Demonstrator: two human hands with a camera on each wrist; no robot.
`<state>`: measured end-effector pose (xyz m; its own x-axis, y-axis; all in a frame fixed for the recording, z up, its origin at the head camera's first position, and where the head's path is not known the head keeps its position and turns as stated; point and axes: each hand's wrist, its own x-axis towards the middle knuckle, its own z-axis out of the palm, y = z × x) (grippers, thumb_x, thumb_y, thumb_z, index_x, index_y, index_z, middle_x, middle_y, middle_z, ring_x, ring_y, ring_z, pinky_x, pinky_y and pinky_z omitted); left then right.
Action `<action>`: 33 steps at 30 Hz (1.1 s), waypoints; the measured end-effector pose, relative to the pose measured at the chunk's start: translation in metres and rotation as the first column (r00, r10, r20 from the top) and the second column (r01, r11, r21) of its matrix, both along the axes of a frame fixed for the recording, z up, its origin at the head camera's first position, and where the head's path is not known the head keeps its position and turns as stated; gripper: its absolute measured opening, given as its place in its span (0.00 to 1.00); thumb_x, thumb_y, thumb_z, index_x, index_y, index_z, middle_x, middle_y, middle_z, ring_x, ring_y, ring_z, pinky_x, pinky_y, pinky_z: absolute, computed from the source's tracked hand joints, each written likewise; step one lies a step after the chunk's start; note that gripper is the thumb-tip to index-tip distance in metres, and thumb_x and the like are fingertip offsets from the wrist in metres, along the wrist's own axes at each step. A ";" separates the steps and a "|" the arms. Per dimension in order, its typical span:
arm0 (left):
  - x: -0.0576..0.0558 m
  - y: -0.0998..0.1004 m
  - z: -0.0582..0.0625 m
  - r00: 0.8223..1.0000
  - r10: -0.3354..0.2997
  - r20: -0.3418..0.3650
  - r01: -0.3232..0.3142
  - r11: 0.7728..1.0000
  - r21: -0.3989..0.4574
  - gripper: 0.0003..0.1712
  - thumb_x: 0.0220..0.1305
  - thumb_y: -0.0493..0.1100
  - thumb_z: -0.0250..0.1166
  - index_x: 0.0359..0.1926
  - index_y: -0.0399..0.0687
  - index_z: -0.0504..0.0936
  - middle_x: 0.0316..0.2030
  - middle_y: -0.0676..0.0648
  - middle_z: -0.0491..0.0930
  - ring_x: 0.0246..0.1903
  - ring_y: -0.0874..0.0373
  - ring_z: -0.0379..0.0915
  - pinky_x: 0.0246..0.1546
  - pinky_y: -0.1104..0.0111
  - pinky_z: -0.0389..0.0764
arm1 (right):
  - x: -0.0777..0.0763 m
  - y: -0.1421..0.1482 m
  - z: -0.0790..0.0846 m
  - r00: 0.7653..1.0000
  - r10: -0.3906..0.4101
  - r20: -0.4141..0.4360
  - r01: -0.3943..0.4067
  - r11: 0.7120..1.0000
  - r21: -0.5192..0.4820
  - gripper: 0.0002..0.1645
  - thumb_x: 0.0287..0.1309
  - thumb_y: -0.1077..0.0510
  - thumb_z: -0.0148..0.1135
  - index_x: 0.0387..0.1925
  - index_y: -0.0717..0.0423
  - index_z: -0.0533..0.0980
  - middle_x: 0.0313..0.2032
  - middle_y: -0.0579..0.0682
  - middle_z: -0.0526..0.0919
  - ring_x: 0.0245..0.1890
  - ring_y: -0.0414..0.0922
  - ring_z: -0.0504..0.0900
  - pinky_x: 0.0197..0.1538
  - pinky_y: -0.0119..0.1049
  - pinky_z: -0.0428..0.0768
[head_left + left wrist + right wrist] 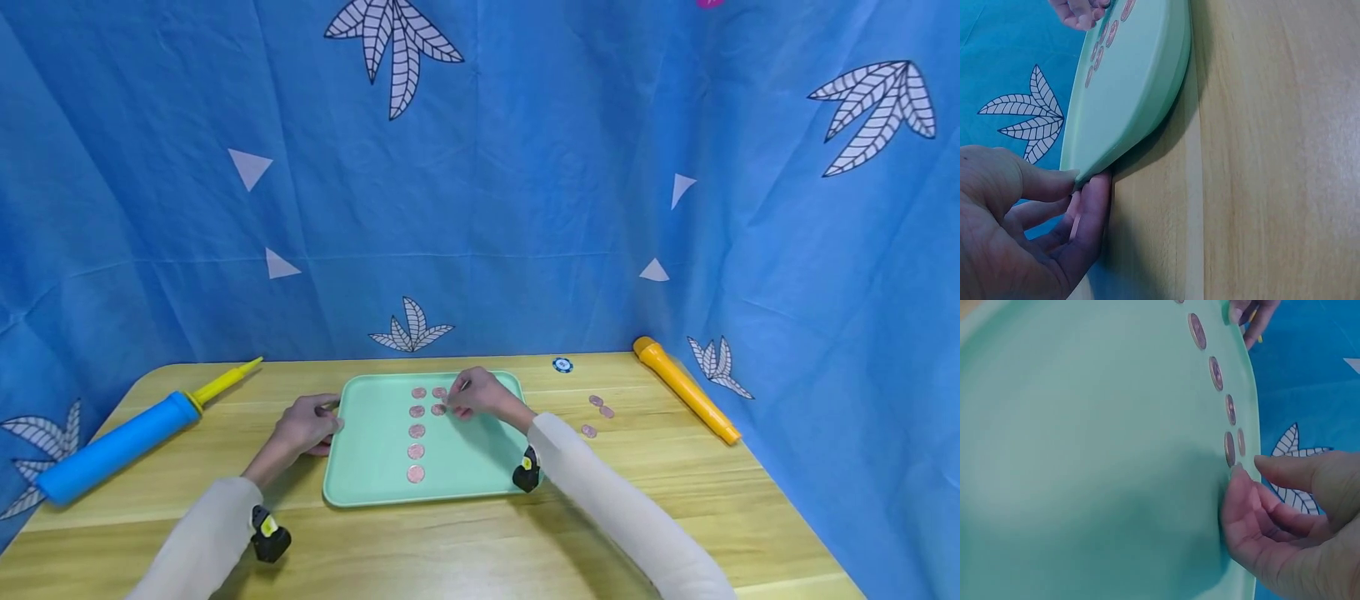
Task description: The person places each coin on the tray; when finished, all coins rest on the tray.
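A mint-green tray [367, 467] lies on the wooden table. My left hand [306, 425] pinches its left rim, thumb on top and fingers beneath, as the left wrist view [1029, 225] shows. Several copper-coloured coins [416, 431] form a column down the tray's middle. Two more coins [438, 409] sit right of its far end. Over them hovers my right hand [477, 393]; in the right wrist view its index fingertip [1239, 478] is right at a coin [1240, 442]'s near side, thumb and index slightly apart with no coin visible between them.
Three loose coins [589, 431] lie on the table right of the tray. Behind them is a blue-and-white poker chip [562, 365]. An orange toy microphone [686, 390] lies at the right edge, a blue and yellow hand pump [120, 446] at the left. A blue curtain [480, 183] hangs behind.
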<state>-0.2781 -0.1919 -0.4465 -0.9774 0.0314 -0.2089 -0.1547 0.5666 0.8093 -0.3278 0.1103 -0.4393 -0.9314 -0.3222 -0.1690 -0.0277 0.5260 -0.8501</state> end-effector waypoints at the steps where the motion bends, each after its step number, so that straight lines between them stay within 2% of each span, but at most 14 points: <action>1: 0.000 0.000 0.000 1.000 0.001 0.001 -0.001 1.000 -0.001 0.33 0.71 0.33 0.61 0.74 0.30 0.67 0.43 0.36 0.80 0.32 0.54 0.80 0.28 0.64 0.89 | 0.000 0.002 0.000 1.000 0.003 -0.014 -0.003 1.000 -0.012 0.05 0.68 0.66 0.64 0.36 0.66 0.79 0.30 0.60 0.86 0.27 0.45 0.83 0.36 0.38 0.90; 7: -0.002 -0.002 0.001 1.000 0.010 0.003 -0.010 1.000 0.002 0.33 0.71 0.33 0.61 0.74 0.30 0.67 0.43 0.36 0.79 0.32 0.54 0.80 0.28 0.65 0.89 | 0.000 0.016 0.005 0.998 -0.018 -0.057 0.016 0.999 -0.049 0.06 0.70 0.65 0.63 0.37 0.67 0.80 0.37 0.63 0.87 0.28 0.49 0.86 0.36 0.40 0.91; 12: -0.002 0.001 0.001 1.000 -0.001 -0.002 0.001 1.000 0.008 0.33 0.72 0.34 0.61 0.75 0.30 0.67 0.42 0.36 0.79 0.31 0.55 0.80 0.27 0.64 0.89 | 0.001 0.031 0.010 0.996 -0.060 -0.071 0.055 0.996 -0.072 0.06 0.71 0.65 0.63 0.40 0.68 0.80 0.40 0.64 0.87 0.33 0.57 0.89 0.39 0.43 0.92; 20: 0.001 0.001 -0.001 1.000 0.011 0.006 -0.011 1.000 -0.004 0.33 0.72 0.34 0.61 0.75 0.30 0.67 0.41 0.37 0.79 0.30 0.55 0.80 0.26 0.64 0.88 | 0.007 0.058 0.017 0.995 -0.010 -0.098 -0.001 0.994 -0.113 0.10 0.74 0.64 0.60 0.47 0.71 0.78 0.41 0.68 0.83 0.40 0.67 0.87 0.45 0.54 0.91; 26: 0.000 -0.001 -0.001 1.000 -0.008 0.007 0.007 1.000 0.020 0.33 0.72 0.34 0.61 0.75 0.30 0.66 0.38 0.40 0.78 0.29 0.55 0.78 0.26 0.65 0.88 | 0.007 0.085 0.018 0.983 -0.069 -0.172 0.051 0.993 -0.106 0.09 0.73 0.65 0.61 0.47 0.70 0.78 0.42 0.70 0.82 0.40 0.68 0.85 0.44 0.56 0.90; 29: 0.001 -0.002 -0.001 1.000 -0.008 0.010 0.008 1.000 0.023 0.34 0.72 0.34 0.61 0.75 0.30 0.66 0.37 0.40 0.78 0.29 0.56 0.78 0.26 0.65 0.88 | 0.003 0.101 0.017 0.971 -0.112 -0.212 0.092 0.991 -0.101 0.11 0.73 0.64 0.61 0.47 0.71 0.78 0.42 0.71 0.83 0.35 0.61 0.87 0.44 0.54 0.90; 33: 0.000 -0.002 -0.001 1.000 -0.004 0.008 0.004 1.000 0.023 0.33 0.71 0.34 0.61 0.75 0.31 0.67 0.38 0.40 0.78 0.29 0.56 0.79 0.26 0.65 0.88 | -0.001 0.124 0.015 0.957 -0.142 -0.253 0.125 0.989 -0.084 0.12 0.74 0.62 0.61 0.47 0.71 0.78 0.44 0.72 0.83 0.36 0.59 0.87 0.43 0.54 0.91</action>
<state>-0.2783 -0.1939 -0.4471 -0.9756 0.0405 -0.2156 -0.1587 0.5483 0.8211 -0.3292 0.2339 -0.4240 -0.9759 -0.1942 0.0998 -0.1836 0.4827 -0.8563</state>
